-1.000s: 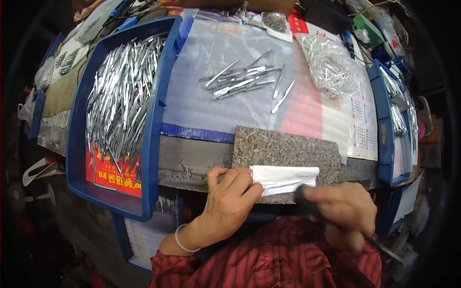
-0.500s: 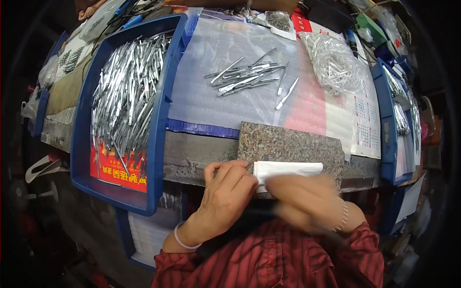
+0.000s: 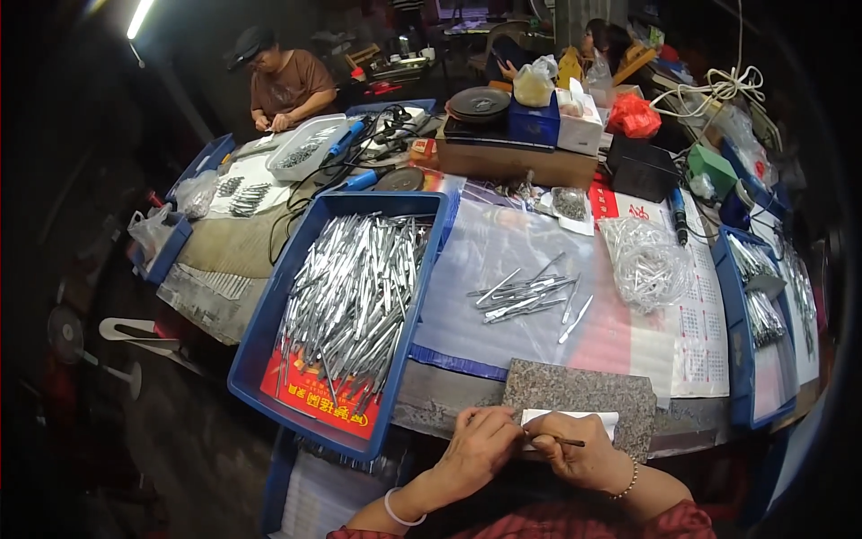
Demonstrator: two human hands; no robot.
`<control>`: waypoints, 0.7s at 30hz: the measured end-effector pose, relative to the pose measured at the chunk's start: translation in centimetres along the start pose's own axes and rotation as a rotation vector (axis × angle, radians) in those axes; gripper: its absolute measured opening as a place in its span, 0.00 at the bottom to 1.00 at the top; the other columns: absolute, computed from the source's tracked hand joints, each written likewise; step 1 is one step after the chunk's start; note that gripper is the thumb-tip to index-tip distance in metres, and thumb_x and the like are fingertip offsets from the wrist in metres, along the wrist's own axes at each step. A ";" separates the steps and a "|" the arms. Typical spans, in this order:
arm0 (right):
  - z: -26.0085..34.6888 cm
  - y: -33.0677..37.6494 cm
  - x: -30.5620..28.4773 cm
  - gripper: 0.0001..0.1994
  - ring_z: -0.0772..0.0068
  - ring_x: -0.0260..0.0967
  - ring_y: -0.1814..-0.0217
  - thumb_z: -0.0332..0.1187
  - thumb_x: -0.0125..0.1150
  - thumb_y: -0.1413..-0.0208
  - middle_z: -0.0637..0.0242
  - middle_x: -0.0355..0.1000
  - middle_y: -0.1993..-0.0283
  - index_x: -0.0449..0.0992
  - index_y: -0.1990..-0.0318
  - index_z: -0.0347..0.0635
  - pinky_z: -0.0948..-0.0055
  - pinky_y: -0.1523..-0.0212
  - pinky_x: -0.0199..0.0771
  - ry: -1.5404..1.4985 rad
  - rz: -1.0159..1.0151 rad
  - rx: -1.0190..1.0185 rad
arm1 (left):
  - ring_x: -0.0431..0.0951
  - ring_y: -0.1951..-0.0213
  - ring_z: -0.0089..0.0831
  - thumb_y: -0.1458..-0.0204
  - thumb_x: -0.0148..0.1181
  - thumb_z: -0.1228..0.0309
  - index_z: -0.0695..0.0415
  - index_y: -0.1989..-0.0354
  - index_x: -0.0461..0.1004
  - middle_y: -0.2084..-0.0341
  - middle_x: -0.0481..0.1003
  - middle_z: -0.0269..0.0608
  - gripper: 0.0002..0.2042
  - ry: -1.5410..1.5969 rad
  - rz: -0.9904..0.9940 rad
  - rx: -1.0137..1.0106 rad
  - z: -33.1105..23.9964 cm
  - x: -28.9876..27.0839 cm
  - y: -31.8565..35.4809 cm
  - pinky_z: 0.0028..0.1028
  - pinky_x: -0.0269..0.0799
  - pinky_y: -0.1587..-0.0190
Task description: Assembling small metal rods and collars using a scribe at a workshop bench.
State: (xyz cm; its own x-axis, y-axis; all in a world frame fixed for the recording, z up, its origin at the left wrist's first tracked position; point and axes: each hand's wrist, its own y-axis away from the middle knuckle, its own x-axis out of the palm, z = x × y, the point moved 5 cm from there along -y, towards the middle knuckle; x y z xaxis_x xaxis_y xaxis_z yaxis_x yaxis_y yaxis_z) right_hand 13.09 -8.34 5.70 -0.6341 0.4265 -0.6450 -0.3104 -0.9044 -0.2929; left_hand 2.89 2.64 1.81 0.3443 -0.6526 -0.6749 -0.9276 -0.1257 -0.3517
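My left hand (image 3: 480, 445) is at the near edge of a speckled granite slab (image 3: 579, 384), its fingertips pinched together on something too small to make out. Close against it, my right hand (image 3: 582, 456) has its fingers curled round a thin dark stick (image 3: 571, 442), whose end sticks out to the right. A folded white cloth or paper (image 3: 603, 420) lies on the slab, partly hidden under my right hand. Beyond the slab, slim silvery metal pieces (image 3: 530, 295) lie in a loose pile on clear plastic sheeting (image 3: 449, 323).
To the left stands a blue tray (image 3: 235, 373) heaped with similar metal pieces. At right are a clear bag (image 3: 648, 274) and another blue tray (image 3: 743, 395). Boxes (image 3: 516, 166) stand at the back; a co-worker (image 3: 292, 85) sits at the far left.
My view has tilted up and turned left, bringing the co-worker and back boxes into sight. My right hand, blurred before, is now sharp and shows the dark stick, close to my left fingertips.
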 end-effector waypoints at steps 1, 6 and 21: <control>-0.1 0.1 0.1 0.07 0.57 0.72 0.76 0.35 0.57 0.41 0.62 0.72 0.73 0.74 0.67 0.43 0.65 0.79 0.71 -0.004 -0.005 0.008 | 0.73 0.50 0.39 0.56 0.63 0.77 0.56 0.60 0.73 0.62 0.73 0.38 0.13 0.001 0.002 0.000 -0.1 0.1 0.0 0.38 0.59 0.47; -1.1 1.2 -0.1 0.08 0.53 0.74 0.73 0.35 0.55 0.39 0.57 0.74 0.69 0.75 0.63 0.41 0.65 0.75 0.74 -0.164 -0.045 0.157 | 0.73 0.50 0.43 0.56 0.63 0.78 0.56 0.62 0.74 0.63 0.73 0.40 0.12 0.018 -0.048 -0.008 0.0 0.1 -0.2 0.40 0.64 0.49; -1.7 1.5 -2.5 0.29 0.70 0.74 0.70 0.52 0.37 0.32 0.50 0.76 0.58 0.74 0.60 0.29 0.78 0.75 0.74 -0.337 -0.211 0.283 | 0.73 0.54 0.40 0.57 0.64 0.78 0.57 0.67 0.74 0.68 0.71 0.40 0.09 -0.023 -0.058 -0.016 0.6 -0.1 -0.9 0.38 0.61 0.51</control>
State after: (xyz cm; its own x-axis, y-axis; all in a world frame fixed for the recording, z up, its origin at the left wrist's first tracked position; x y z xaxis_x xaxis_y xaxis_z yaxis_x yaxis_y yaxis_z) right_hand 15.37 -10.77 5.68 -0.7161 0.6234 -0.3140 -0.6075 -0.7781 -0.1596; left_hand 3.79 3.29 1.79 0.4009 -0.6262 -0.6687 -0.9081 -0.1751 -0.3804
